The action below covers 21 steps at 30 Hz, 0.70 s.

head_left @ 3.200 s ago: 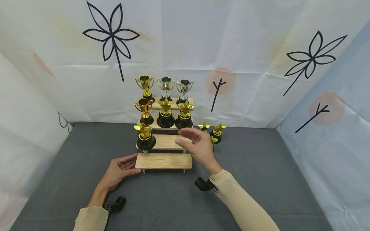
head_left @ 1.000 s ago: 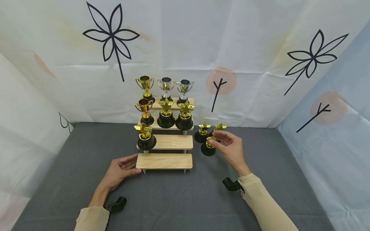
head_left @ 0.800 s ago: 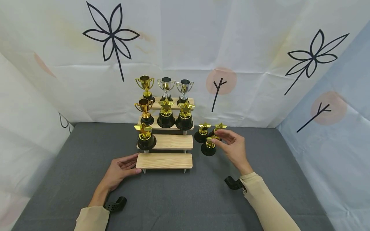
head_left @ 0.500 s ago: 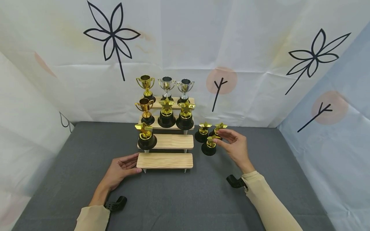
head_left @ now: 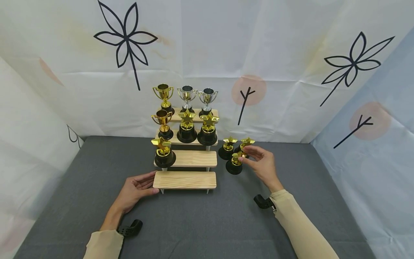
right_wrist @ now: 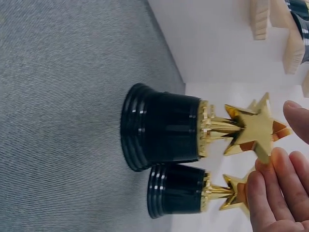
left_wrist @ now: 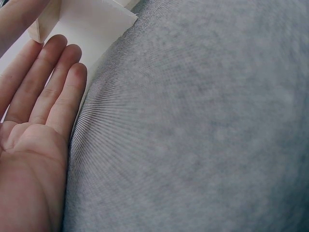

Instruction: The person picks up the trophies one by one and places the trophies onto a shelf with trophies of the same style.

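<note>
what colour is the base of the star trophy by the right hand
Black, under a gold star; the star trophy shows best in the right wrist view.

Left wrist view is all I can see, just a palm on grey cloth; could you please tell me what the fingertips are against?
Observer: The left hand lies open, fingertips at the left end of the bottom step of a wooden tiered stand.
Operator: Thank you; where is the other hand?
Observer: The right hand is right of the stand, its fingers touching the gold star of a small trophy on the cloth; whether they pinch, I cannot tell.
Operator: Are other trophies nearby?
Observer: Two more star trophies stand just behind it.
</note>
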Tool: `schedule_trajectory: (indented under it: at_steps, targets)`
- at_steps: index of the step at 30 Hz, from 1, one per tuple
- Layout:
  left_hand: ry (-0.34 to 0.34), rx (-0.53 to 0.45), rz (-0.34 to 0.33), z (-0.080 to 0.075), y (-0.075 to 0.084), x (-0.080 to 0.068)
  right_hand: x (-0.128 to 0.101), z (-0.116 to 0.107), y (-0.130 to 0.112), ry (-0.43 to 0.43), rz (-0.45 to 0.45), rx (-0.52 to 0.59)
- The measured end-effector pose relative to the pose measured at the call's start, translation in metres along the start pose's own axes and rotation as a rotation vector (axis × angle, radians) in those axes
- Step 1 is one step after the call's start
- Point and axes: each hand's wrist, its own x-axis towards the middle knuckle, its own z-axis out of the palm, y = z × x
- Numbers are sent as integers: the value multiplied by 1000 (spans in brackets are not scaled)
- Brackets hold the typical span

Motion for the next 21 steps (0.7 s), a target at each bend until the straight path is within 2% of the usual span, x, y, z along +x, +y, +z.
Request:
schedule_trajectory:
  at_steps: [12, 21]
  targets:
    - [-4, -9, 9, 0, 0, 0, 3, 7, 10, -16, 37, -37]
    - [1, 0, 1, 0, 0, -1, 2, 12, 15, -25, 85, -105]
